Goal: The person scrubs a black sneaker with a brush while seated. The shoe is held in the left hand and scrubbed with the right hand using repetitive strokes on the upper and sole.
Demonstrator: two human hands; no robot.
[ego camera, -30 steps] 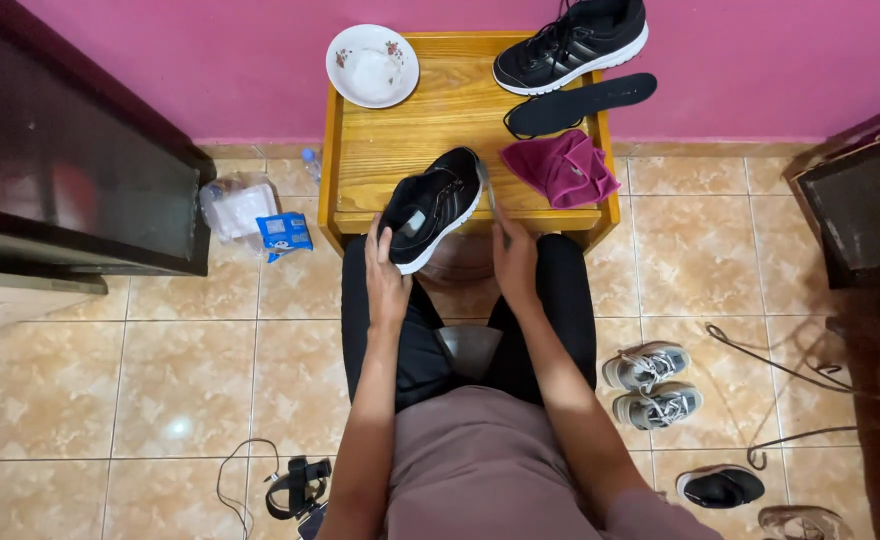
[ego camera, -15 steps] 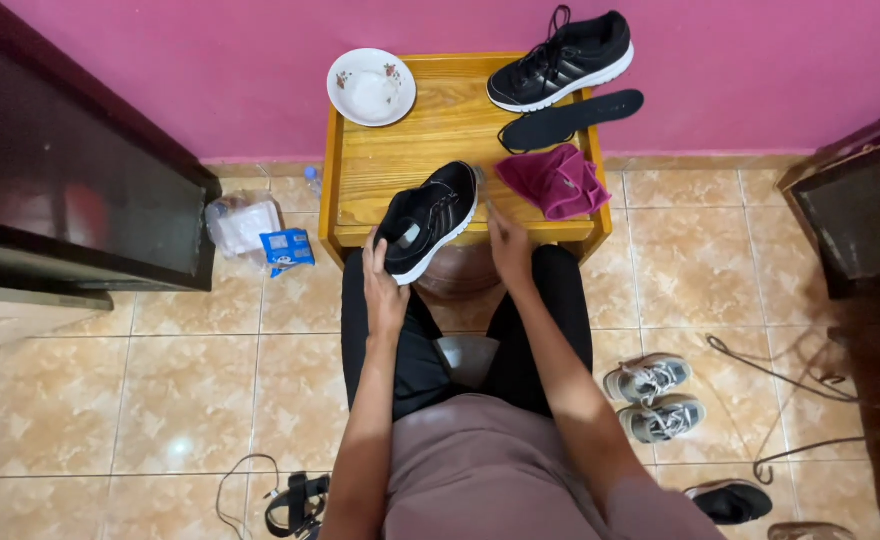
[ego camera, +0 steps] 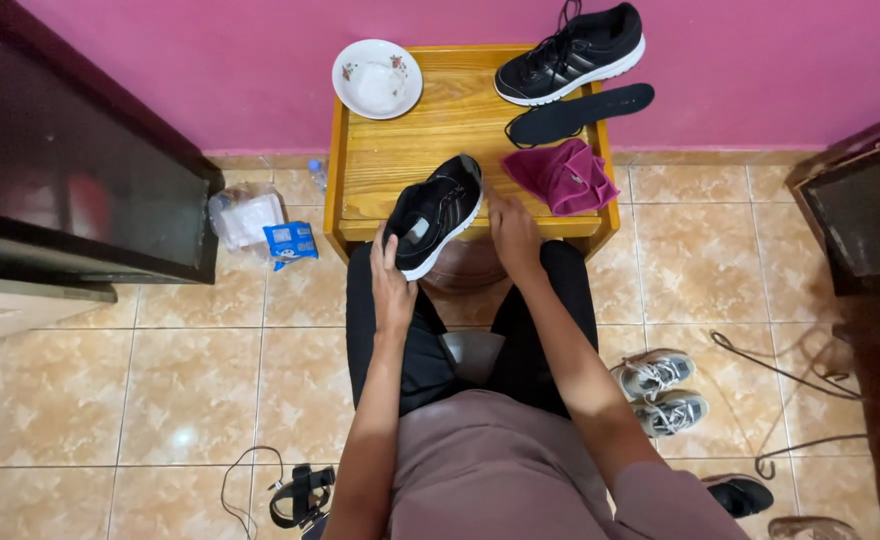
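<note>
Two hands attend one black shoe (ego camera: 432,213) at the front edge of the wooden surface (ego camera: 430,140). Fingers of the left hand (ego camera: 391,285) are closed around the heel end of that shoe, thumb on the near side, the heel overhanging the front edge above the person's lap. Fingers of the right hand (ego camera: 513,232) lie pressed together and extended, tips touching the toe end of the shoe near the front edge; whether they pinch anything cannot be told. The shoe sits tilted, opening upward, white sole rim toward the person, toe pointing to the back right corner. Just beside the right hand, toward the right edge of the surface, lies a crumpled magenta cloth (ego camera: 563,175). Behind the cloth, a black insole (ego camera: 580,113) lies flat, partly overhanging the right edge. At the back right corner stands a second black shoe (ego camera: 572,52), laced, sole down, against the pink wall. At the back left corner sits a white bowl (ego camera: 377,78) with small floral marks. On the tiled floor, left of the surface, lie a clear plastic bag (ego camera: 245,212) and a blue packet (ego camera: 290,241); to the person's right rests a pair of grey sneakers (ego camera: 660,390).
</note>
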